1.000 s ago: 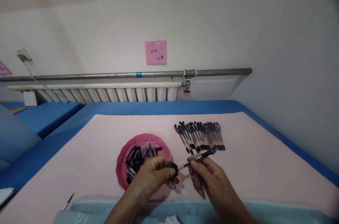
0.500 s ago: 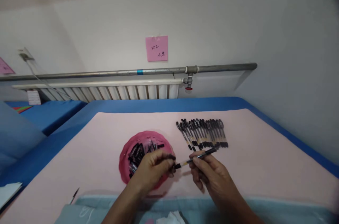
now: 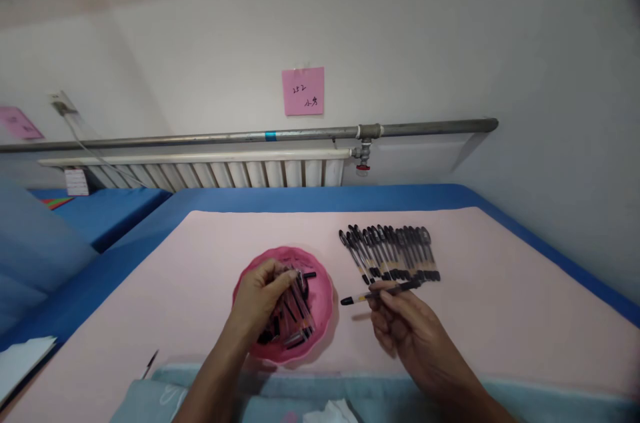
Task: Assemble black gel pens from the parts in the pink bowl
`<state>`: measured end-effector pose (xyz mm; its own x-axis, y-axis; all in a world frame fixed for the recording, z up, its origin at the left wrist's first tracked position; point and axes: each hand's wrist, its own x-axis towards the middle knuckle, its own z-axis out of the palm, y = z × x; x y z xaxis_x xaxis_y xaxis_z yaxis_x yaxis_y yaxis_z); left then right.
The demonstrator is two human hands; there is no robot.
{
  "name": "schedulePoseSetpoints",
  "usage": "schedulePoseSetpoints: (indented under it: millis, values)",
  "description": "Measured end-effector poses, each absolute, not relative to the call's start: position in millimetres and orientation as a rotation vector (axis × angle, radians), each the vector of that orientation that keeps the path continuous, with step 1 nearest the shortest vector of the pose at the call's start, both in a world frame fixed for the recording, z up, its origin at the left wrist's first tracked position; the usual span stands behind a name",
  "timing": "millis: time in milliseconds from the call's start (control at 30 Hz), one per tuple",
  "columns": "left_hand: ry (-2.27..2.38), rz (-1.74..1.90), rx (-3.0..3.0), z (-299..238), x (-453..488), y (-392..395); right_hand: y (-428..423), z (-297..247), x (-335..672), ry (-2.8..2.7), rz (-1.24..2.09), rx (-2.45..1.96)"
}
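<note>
My right hand (image 3: 407, 319) grips a black capped pen (image 3: 360, 298) between thumb and fingers, held nearly level above the pink sheet, its black tip end pointing left. Over the pink scalloped basin (image 3: 327, 299), my left hand (image 3: 263, 293) is closed in a pinch among the pen parts; what it pinches, if anything, is hidden. Clear pen barrels (image 3: 301, 306) and black pieces (image 3: 270, 331) lie loose in the basin, partly covered by that hand. Behind my right hand, several assembled black pens (image 3: 393, 253) lie side by side in a row.
A pink sheet (image 3: 500, 289) covers the blue-edged table (image 3: 320, 197). At the front left lies a thin dark pen-like piece (image 3: 150, 364) beside light blue cloth (image 3: 165, 389). A crumpled white tissue (image 3: 333, 411) is at the front. Radiator (image 3: 260, 173) and pipe (image 3: 430, 128) run along the wall.
My left hand has moved left, away from the pen's end and over the basin's parts. My right hand still holds the pen, a little farther right.
</note>
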<state>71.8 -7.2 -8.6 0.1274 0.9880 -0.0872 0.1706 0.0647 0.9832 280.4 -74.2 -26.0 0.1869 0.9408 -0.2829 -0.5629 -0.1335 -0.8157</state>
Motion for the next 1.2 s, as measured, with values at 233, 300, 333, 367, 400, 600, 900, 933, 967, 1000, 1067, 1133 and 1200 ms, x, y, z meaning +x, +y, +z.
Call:
schedulePoseSetpoints:
  millis: [233,300,333,367,400,600,900,933,967,1000,1067,1133,1200]
  values:
    - [1.315,0.956,1.497,-11,70,-6,-75,-27,281,-0.496,1.394,-1.029]
    - [1.365,0.979,1.49,-11,64,-3,-75,-27,281,-0.496,1.395,-1.032]
    - [1.392,0.99,1.484,-11,61,-1,-75,-27,280,-0.495,1.398,-1.037]
    - [1.419,0.998,1.48,-11,58,1,-75,-26,280,-0.495,1.4,-1.043]
    - [1.442,0.999,1.477,-12,56,2,-75,-26,280,-0.497,1.401,-1.051]
    - [1.551,0.999,1.519,-13,43,9,-74,-28,281,-0.511,1.394,-1.06]
    - [1.679,1.023,1.55,-15,25,15,-74,-26,280,-0.533,1.369,-1.078]
    - [1.689,1.027,1.56,-14,24,16,-74,-26,280,-0.536,1.362,-1.085]
    - [1.7,1.032,1.566,-14,22,16,-74,-26,280,-0.536,1.358,-1.094]
    - [1.71,1.041,1.567,-13,21,16,-74,-26,280,-0.534,1.354,-1.103]
    - [1.73,1.059,1.552,-11,20,16,-73,-27,280,-0.527,1.351,-1.117]
    - [1.748,1.07,1.525,-9,20,15,-73,-28,281,-0.524,1.358,-1.123]
    - [1.761,1.065,1.51,-7,20,15,-72,-29,282,-0.53,1.363,-1.122]
